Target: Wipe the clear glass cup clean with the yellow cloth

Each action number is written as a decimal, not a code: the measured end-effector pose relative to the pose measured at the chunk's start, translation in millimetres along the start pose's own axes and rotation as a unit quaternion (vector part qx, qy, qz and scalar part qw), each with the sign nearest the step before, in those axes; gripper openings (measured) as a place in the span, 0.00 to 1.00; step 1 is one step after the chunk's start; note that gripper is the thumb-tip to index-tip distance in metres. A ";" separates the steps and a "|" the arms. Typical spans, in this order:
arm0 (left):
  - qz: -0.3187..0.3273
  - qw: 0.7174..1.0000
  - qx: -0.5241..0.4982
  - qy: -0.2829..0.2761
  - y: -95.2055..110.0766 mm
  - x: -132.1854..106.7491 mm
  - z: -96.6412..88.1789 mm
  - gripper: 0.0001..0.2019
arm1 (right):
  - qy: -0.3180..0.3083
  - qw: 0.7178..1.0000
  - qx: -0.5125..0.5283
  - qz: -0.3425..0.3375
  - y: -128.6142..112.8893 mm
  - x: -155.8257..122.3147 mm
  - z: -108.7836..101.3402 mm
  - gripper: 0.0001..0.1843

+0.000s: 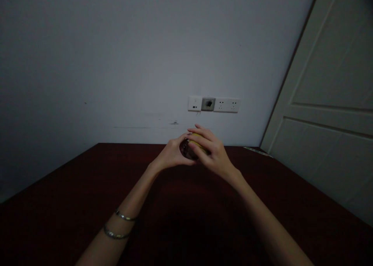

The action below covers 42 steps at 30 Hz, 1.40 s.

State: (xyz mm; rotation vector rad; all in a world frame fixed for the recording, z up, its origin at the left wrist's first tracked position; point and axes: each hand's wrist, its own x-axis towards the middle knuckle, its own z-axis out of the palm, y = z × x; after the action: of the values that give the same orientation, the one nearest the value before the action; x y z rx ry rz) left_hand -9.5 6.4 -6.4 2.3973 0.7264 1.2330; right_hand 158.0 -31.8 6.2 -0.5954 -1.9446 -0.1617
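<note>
Left hand: my left hand [171, 155] is curled in from the left, thumb on top and fingers underneath, closed onto the dark side of the small round thing [185, 150].
Right hand: my right hand [211, 151] comes in from the right with the fingers spread and bent over the top, wrapped onto the yellow part of it.
Grip: both hands are closed on it, fingers and thumbs pressed to its surface, with hardly any gap showing between my two hands.
Small round thing: it sits between my fingertips, held up above the far half of the table [87, 188] and not touching it. One part is dark and a bit glossy, the other yellow. The light is too dim and my fingers cover too much for me to tell what it is.
Forearms: both stretch out from the bottom edge and meet in the middle. Two thin metal bangles [121, 223] ring my left forearm, one just above the other.
Table: dark red-brown, running to the wall [116, 63].
Wall: plain and pale, with a row of white sockets [214, 104] just above and behind my hands.
Door: a pale panelled door [329, 102] stands at the right, beside the table's far corner.
</note>
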 end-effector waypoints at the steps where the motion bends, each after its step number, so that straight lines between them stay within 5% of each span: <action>1: -0.010 1.000 0.003 0.005 -0.6 0.0 -0.2 0.36 | -0.015 1.000 -0.014 -0.022 -1.1 -0.7 -0.6 0.15; 4: -0.015 1.000 0.010 0.018 -0.9 1.0 -0.7 0.37 | -0.023 0.999 -0.020 -0.032 -1.0 0.2 -2.0 0.15; 10: 0.009 0.999 0.041 0.018 5.7 4.1 -2.1 0.39 | 0.027 0.994 0.049 0.097 5.6 4.6 -5.5 0.14; 17: -0.012 0.999 0.039 0.036 0.9 5.1 -2.4 0.31 | -0.033 0.998 -0.040 -0.031 0.0 -0.5 -0.8 0.16; 27: 0.001 0.999 0.028 0.026 4.5 3.1 -1.1 0.41 | 0.046 0.993 0.069 0.085 6.9 2.6 -1.0 0.14; 35: -0.018 0.999 0.005 0.041 5.0 3.0 1.0 0.37 | 0.007 1.000 0.009 -0.003 -2.3 1.5 0.0 0.16; 42: -0.069 0.985 -0.159 0.022 5.3 2.7 6.9 0.42 | 0.103 0.971 0.173 0.126 7.4 5.0 0.0 0.12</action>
State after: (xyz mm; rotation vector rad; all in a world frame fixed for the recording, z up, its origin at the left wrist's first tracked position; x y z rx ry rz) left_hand -0.9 3.2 -5.9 2.0345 0.6429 1.2423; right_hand 159.8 -23.7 9.4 -0.5609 -1.6288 0.2631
